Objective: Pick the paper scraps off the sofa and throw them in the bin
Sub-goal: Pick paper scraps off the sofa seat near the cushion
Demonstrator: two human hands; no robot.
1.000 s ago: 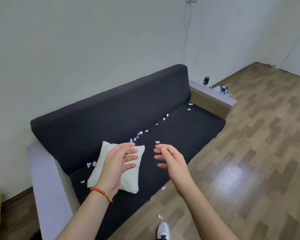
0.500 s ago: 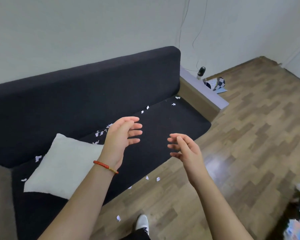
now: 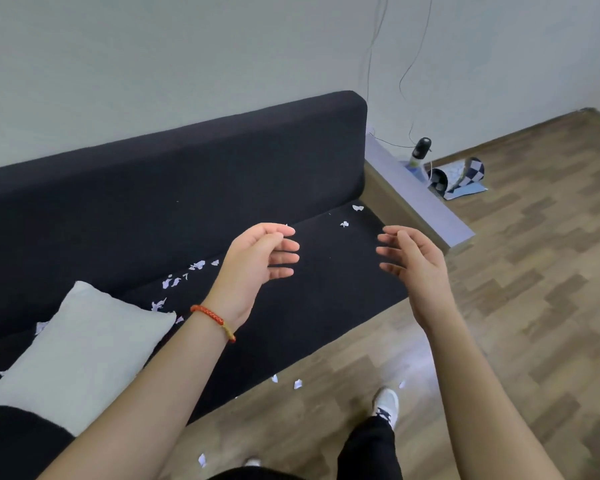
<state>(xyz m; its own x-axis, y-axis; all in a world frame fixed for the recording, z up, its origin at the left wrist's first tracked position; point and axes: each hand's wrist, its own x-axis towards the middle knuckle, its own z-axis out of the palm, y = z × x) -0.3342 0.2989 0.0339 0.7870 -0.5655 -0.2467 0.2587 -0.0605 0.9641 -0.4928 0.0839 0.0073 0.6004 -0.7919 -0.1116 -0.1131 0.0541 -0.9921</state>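
Observation:
Small white paper scraps point(image 3: 175, 280) lie scattered along the back of the black sofa seat point(image 3: 326, 292), with two more scraps point(image 3: 357, 208) near its right end. My left hand point(image 3: 253, 268), with a red bracelet on the wrist, hovers above the seat with fingers relaxed and holding nothing. My right hand point(image 3: 414, 268) hangs over the seat's front right part, fingers spread and empty. No bin is in view.
A white cushion point(image 3: 80, 344) rests on the sofa's left part. More scraps point(image 3: 297, 383) lie on the wooden floor by the sofa's front edge. The sofa's grey armrest point(image 3: 420, 199) ends at the right, with a checkered roll point(image 3: 465, 174) and a small black device point(image 3: 421, 147) behind it. My shoe point(image 3: 386, 403) stands on the floor.
The view has moved closer to the sofa and swung right. Both hands stay empty and have drifted further apart over the seat.

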